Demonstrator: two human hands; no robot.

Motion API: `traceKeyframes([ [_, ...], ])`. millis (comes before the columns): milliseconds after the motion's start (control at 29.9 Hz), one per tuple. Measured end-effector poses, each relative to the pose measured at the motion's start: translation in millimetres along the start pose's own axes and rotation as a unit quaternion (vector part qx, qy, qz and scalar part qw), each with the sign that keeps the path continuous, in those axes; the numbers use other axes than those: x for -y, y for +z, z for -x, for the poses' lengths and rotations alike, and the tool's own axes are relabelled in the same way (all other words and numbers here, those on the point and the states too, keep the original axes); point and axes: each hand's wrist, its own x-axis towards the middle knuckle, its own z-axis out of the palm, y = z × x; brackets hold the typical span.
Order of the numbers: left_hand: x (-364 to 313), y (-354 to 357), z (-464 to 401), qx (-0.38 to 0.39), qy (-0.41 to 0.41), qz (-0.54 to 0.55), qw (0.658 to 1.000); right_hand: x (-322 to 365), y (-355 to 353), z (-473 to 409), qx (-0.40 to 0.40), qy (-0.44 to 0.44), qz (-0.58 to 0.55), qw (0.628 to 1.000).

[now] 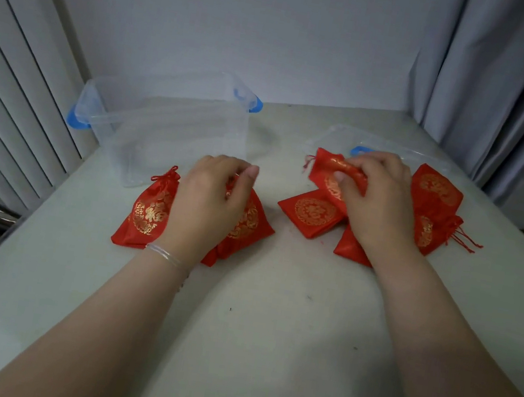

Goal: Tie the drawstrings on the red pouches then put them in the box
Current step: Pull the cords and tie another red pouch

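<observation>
Several red pouches with gold print lie on the white table. On the left, a pouch (148, 211) with a tied drawstring lies flat, and a second pouch (246, 223) sits partly under my left hand (209, 197), whose curled fingers hover at its top. On the right, my right hand (377, 196) grips the top of a lifted pouch (333, 172). Under and around it lie another flat pouch (311, 214) and two more (435, 198). The clear plastic box (167, 135) with blue latches stands open at the back left.
The box's clear lid (382, 145) lies flat behind the right-hand pouches. A grey curtain (498, 81) hangs at the right, a slatted panel (13, 90) at the left. The table's left edge drops off beside the box.
</observation>
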Motion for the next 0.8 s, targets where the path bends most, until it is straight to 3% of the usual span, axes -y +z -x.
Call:
traceKeyframes([
  [67, -12, -1, 2, 0.073, -0.06, 0.1, 0.991, 16, 4, 5, 0.019, -0.064, -0.065, 0.996],
  [100, -17, -1, 1, 0.119, -0.113, 0.181, 0.97, 23, 6, 8, 0.031, -0.097, -0.085, 0.991],
  [167, -23, -3, 0, 0.18, -0.221, 0.365, 0.886, 32, 10, 15, 0.069, -0.152, -0.11, 0.98],
  [234, -22, -5, -3, 0.178, -0.28, 0.486, 0.808, 37, 13, 19, 0.117, -0.189, -0.125, 0.967],
  [301, -18, -9, -6, 0.178, -0.307, 0.521, 0.776, 39, 13, 22, 0.156, -0.187, -0.147, 0.959],
  [368, -15, -10, -6, 0.179, -0.322, 0.51, 0.777, 42, 13, 24, 0.181, -0.141, -0.197, 0.953],
  [502, -14, -11, -7, 0.187, -0.336, 0.471, 0.794, 45, 9, 21, 0.13, -0.01, -0.268, 0.954],
  [602, -15, -12, -7, 0.201, -0.323, 0.461, 0.802, 41, 7, 15, 0.184, 0.085, -0.259, 0.945],
  [702, -14, -8, -6, 0.192, -0.309, 0.394, 0.844, 39, 8, 14, 0.265, 0.128, -0.276, 0.915],
  [802, -9, -5, -5, 0.147, -0.267, 0.338, 0.891, 37, 9, 16, 0.277, 0.109, -0.269, 0.916],
])
